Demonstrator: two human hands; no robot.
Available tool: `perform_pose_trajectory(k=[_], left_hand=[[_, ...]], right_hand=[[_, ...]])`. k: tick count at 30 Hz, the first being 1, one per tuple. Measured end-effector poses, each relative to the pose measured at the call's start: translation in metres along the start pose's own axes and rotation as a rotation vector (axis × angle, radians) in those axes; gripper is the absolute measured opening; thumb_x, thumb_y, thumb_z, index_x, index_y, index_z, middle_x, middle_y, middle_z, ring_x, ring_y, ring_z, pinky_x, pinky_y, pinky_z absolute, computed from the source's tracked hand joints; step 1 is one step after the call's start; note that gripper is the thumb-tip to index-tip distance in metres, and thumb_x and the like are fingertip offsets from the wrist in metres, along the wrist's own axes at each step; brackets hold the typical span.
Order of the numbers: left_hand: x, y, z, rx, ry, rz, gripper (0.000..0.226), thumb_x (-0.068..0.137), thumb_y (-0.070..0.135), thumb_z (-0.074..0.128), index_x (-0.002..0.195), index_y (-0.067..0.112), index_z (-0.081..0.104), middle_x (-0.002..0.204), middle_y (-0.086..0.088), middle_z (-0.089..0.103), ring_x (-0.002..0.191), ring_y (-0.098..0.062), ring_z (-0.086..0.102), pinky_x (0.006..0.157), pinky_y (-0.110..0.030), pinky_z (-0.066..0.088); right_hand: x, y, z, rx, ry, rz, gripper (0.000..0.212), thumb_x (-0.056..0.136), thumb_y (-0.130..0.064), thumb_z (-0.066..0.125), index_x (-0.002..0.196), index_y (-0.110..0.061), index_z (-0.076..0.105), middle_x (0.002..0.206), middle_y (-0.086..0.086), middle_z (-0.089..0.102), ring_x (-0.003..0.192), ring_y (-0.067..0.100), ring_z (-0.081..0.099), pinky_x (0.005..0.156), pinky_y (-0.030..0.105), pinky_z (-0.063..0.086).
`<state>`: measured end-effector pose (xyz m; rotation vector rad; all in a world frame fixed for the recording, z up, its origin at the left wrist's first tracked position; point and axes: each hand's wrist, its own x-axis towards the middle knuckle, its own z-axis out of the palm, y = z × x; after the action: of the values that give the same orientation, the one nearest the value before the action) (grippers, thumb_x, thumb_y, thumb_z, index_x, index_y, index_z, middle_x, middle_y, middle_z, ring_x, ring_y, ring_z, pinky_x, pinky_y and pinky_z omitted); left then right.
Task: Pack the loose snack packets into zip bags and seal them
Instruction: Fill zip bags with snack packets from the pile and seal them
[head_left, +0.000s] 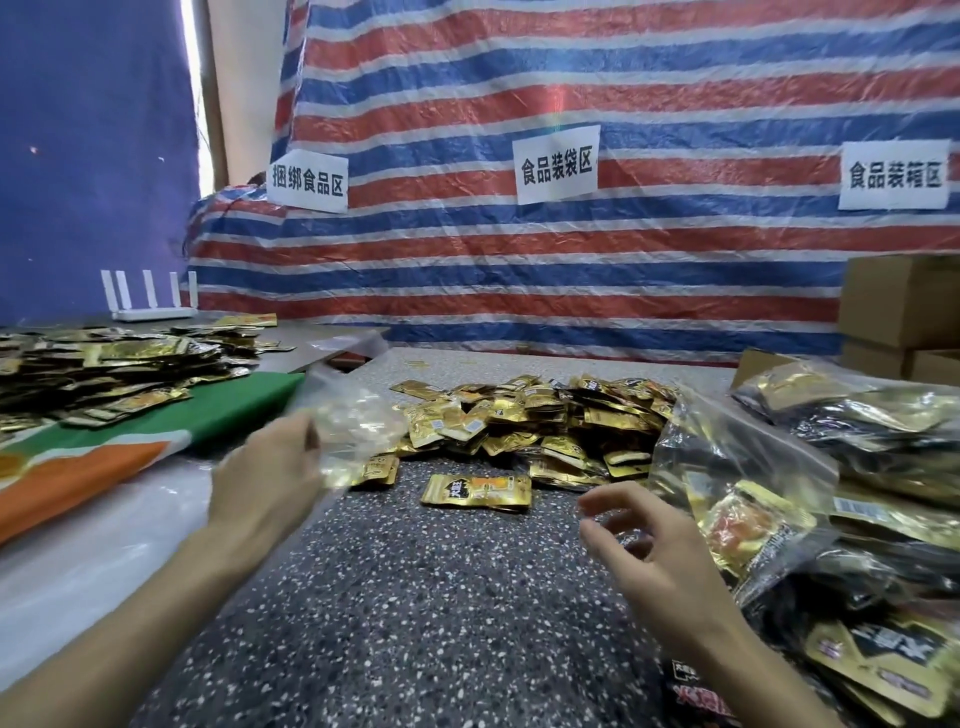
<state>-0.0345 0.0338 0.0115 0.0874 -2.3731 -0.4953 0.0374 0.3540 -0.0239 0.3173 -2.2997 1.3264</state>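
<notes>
Packets (535, 415) of crinkled gold foil lie heaped on the speckled grey stone worktop (415, 597). One flat packet (475, 491) lies apart, just in front of the heap. Left of the heap, the left hand (265, 478) grips a limp, clear plastic zip bag (358, 431), which is blurred. Right of the heap, stuffed glossy bags (779, 467) are stacked. The right hand (644, 545) hovers beside them, fingers loosely curled, holding nothing.

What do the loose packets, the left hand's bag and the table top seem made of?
Loose packets: probably metallised foil film, glossy gold glints. Bag in the left hand: thin clear plastic, see-through, crinkled. Table top: seemingly speckled stone or terrazzo, matte.
</notes>
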Motion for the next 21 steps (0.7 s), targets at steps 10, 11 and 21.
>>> perform_pose_trajectory(k=[10,11,21], left_hand=[[-0.062,0.143,0.042,-0.494,-0.156,0.691,0.011,0.095,0.009,0.055,0.091,0.016,0.062,0.086,0.004,0.066,0.077,-0.012,0.059,0.087,-0.03,0.046],[-0.068,0.146,0.048,-0.511,-0.166,0.695,0.012,0.096,0.011,0.052,0.092,0.016,0.061,0.086,0.004,0.065,0.078,-0.013,0.058,0.086,-0.029,0.044],[-0.083,0.127,0.077,-0.62,-0.272,0.501,0.016,0.093,0.013,0.055,0.098,0.022,0.068,0.103,0.013,0.066,0.098,-0.005,0.057,0.093,-0.031,0.048]], right_hand=[[0.012,-0.01,-0.022,0.509,0.121,0.273,0.055,0.08,-0.064,0.062,0.094,-0.014,0.079,0.089,0.014,0.078,0.077,0.03,0.075,0.06,0.035,0.06],[0.013,-0.009,-0.024,0.468,0.131,0.27,0.056,0.077,-0.06,0.066,0.092,-0.008,0.078,0.087,0.014,0.077,0.078,0.03,0.075,0.065,0.037,0.062],[0.015,-0.006,-0.026,0.533,-0.046,0.434,0.023,0.087,-0.008,0.067,0.067,-0.004,0.076,0.069,0.013,0.066,0.058,0.019,0.06,0.046,0.027,0.049]])
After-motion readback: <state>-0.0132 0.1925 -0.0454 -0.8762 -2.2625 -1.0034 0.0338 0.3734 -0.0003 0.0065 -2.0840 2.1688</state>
